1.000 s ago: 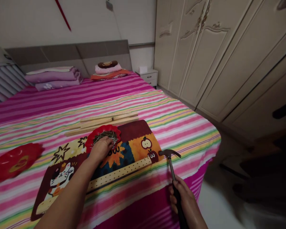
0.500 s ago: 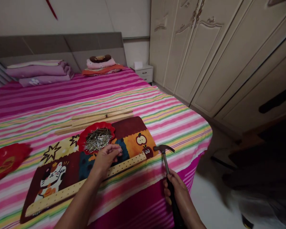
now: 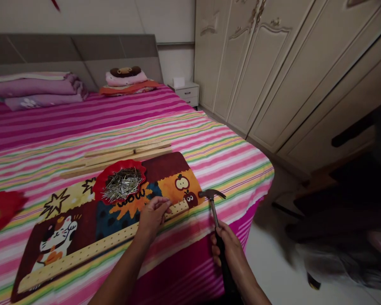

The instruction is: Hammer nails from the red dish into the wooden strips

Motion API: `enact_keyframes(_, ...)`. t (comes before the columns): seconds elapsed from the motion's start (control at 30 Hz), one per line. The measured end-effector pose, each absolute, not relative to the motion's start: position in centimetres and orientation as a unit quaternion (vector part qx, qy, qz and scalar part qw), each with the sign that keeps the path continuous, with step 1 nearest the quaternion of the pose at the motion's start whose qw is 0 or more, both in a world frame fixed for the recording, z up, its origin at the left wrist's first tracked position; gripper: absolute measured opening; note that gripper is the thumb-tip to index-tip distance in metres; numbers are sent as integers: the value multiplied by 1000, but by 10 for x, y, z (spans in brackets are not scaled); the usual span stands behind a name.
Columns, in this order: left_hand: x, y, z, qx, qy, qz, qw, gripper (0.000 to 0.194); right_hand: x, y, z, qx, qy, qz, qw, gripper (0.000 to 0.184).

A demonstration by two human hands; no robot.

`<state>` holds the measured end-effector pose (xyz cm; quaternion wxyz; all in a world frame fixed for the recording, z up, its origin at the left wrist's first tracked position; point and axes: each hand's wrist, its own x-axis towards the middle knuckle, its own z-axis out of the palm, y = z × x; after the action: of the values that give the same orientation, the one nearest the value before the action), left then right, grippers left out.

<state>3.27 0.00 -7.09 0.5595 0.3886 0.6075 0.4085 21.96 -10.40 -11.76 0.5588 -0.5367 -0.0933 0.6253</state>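
Note:
My right hand (image 3: pixel 230 250) is wrapped round the dark handle of a claw hammer (image 3: pixel 213 207), whose head is above the right edge of the patterned mat. The fingers of my left hand (image 3: pixel 155 214) are pinched together on what looks like a nail, mostly hidden by the fingertips. That hand is over a long wooden strip (image 3: pixel 82 250) with rows of dark dots or holes along it. A few small nails stand up near the strip's right end. Behind my left hand, a red scalloped dish (image 3: pixel 98 186) holds a heap of loose nails (image 3: pixel 123 185).
The patterned mat (image 3: pixel 82 212) lies on a bed with a striped cover (image 3: pixel 228 148). More wooden strips (image 3: pixel 127 154) lie behind the dish. A second red dish (image 3: pixel 3 209) is at the far left. Folded bedding (image 3: pixel 38 89) is by the headboard; wardrobes (image 3: pixel 257 72) line the right.
My left hand has moved right, away from the dish and along the strip towards the standing nails. The hammer remains in my right hand. The whole view has shifted slightly.

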Motion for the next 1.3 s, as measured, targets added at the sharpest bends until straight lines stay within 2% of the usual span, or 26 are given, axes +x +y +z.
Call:
enact_keyframes(0.3, 33, -3, -84, 448, 618, 396, 511, 37, 220, -104, -117, -542, -102, 623, 555, 47)
enact_keyframes(0.53, 31, -6, -94, 551, 613, 376, 422, 24, 217, -106, -111, -560, -136, 603, 551, 51)
enact_keyframes(0.7, 31, -7, -92, 622, 616, 347, 337, 21, 214, -114, -82, -586, -195, 571, 541, 57)
enact_keyframes(0.97, 33, -8, -87, 655, 605, 337, 301, 18, 215, -117, -33, -554, -406, 563, 459, 39)
enact_keyframes(1.1, 33, -8, -87, 657, 604, 336, 300, 19, 216, -115, -32, -542, -505, 532, 410, 40)
enact_keyframes(1.3, 33, -9, -87, 657, 611, 336, 288, 19, 217, -113, -31, -550, -557, 494, 378, 42)
